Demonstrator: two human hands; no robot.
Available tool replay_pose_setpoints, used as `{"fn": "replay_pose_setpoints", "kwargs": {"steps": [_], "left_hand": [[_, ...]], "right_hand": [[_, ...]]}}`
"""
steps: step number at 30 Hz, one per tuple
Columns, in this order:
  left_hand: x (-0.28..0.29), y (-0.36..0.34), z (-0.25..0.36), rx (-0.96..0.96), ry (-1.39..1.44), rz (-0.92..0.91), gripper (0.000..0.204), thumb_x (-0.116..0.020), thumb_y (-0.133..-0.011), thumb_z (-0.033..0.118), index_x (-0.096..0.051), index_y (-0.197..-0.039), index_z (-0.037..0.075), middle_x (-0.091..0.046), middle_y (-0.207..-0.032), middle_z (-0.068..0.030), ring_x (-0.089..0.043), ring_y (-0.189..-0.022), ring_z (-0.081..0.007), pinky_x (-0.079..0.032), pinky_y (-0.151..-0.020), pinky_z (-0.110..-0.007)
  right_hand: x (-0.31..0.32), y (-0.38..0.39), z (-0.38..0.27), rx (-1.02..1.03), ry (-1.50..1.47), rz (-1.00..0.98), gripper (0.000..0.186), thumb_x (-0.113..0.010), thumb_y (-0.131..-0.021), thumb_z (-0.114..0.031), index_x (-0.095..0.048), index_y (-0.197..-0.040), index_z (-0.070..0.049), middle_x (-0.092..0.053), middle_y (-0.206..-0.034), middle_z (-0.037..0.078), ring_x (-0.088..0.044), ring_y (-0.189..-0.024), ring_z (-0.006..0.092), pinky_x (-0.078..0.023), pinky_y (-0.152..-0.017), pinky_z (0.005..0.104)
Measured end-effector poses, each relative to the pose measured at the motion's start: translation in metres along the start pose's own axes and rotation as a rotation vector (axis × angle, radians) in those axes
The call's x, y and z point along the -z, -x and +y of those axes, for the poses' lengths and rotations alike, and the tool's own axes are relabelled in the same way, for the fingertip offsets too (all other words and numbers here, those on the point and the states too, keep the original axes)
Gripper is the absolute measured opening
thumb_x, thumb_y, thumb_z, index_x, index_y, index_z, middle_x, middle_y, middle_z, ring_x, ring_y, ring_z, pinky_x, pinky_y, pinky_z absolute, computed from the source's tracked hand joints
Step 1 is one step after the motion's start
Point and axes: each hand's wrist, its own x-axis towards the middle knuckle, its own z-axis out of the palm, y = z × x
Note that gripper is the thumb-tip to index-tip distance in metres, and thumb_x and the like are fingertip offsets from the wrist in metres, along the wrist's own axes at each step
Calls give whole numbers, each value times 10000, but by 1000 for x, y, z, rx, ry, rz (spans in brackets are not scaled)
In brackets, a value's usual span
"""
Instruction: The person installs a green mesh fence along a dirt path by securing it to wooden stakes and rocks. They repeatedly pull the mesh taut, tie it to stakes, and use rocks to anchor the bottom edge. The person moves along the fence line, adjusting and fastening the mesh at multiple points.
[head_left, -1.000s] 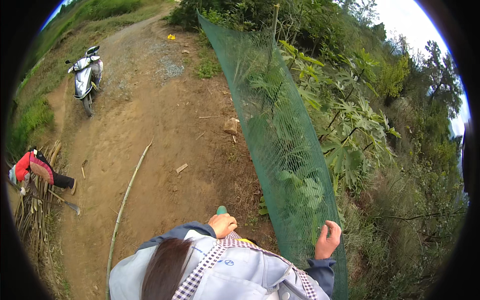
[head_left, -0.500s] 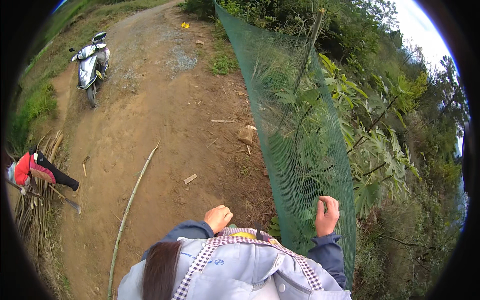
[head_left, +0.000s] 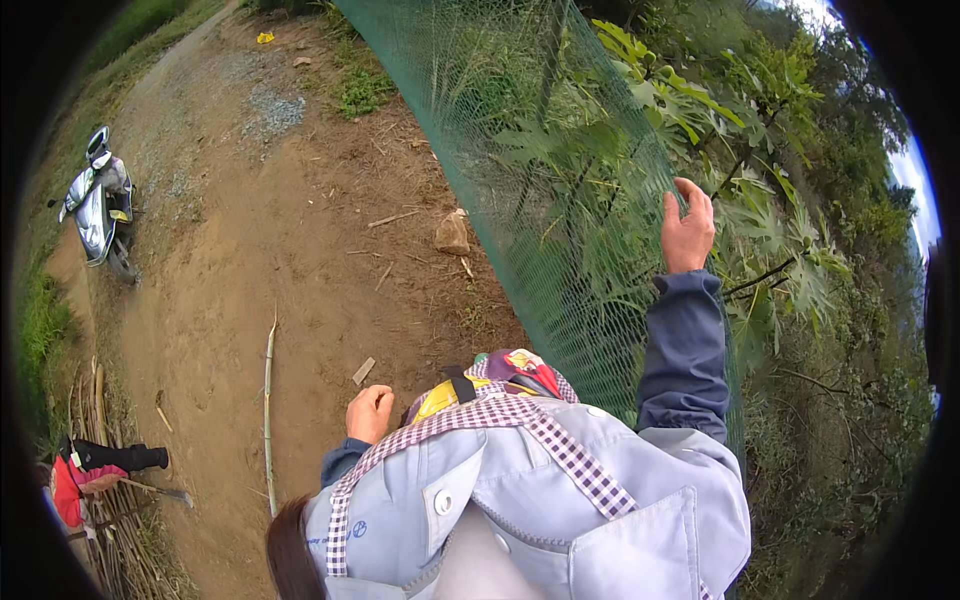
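Observation:
My right hand is raised at the right edge of the green mesh net, fingers apart and slightly curved, near or touching the mesh; I cannot tell which. Low at the middle, my left hand has its fingers curled; what is inside them, if anything, is hidden. It is beside a colorful cloth item at my waist, held by checked straps over my pale jacket.
A scooter stands on the dirt path at left. A person in red and black bends by piled sticks. A long pole, a stone and wood scraps lie on the ground. Leafy brush lines the right.
My right hand has risen and reached farther forward along the net. My left hand has moved left. The view has shifted, with more mesh at the top and the scooter lower and farther left.

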Motion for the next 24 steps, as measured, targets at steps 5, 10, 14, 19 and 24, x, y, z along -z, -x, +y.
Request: {"fn": "replay_pose_setpoints", "kwargs": {"steps": [5, 10, 14, 19, 24], "left_hand": [[20, -67, -8, 159, 115, -156, 179, -615, -827, 151, -656, -943, 22, -665, -846, -146, -650, -753, -223, -500, -673, -320], [40, -166, -29, 109, 108, -285, 181, -615, -823, 162, -661, -924, 20, -661, -834, -155, -651, -710, -224, -500, -651, -326], [68, -268, -51, -283, -111, -344, 182, -628, -811, 185, -660, -921, 44, -640, -840, -155, -628, -756, -292, -494, -678, -373], [106, -362, -46, -411, -132, -318, 141, -630, -808, 184, -661, -889, 73, -632, -812, -136, -618, -751, -296, -486, -672, -390], [87, -414, -13, -517, -133, -390, 153, -637, -806, 196, -654, -919, 95, -629, -833, -117, -612, -777, -297, -480, -686, -391]], "right_hand": [[-48, -41, 6, -250, 298, -256, 369, -603, -847, -383, -587, -1122, -139, -603, -1095, 89, -582, -981, 288, -456, -814, 388], [-50, -44, -7, -249, 186, -184, 286, -588, -870, -336, -648, -1005, -91, -643, -868, 92, -611, -805, 256, -474, -719, 355], [-59, 5, -27, -564, 95, 2, 265, -605, -876, -267, -636, -1040, -61, -655, -925, 110, -628, -808, 224, -485, -733, 318], [-72, 31, -60, -494, 248, 56, 266, -624, -852, -232, -624, -1052, -56, -638, -956, 112, -612, -869, 269, -475, -775, 352], [-79, -10, -90, -334, 541, 280, 267, -652, -820, -157, -612, -1073, -82, -612, -1052, 92, -526, -1034, 272, -413, -892, 380]]}}
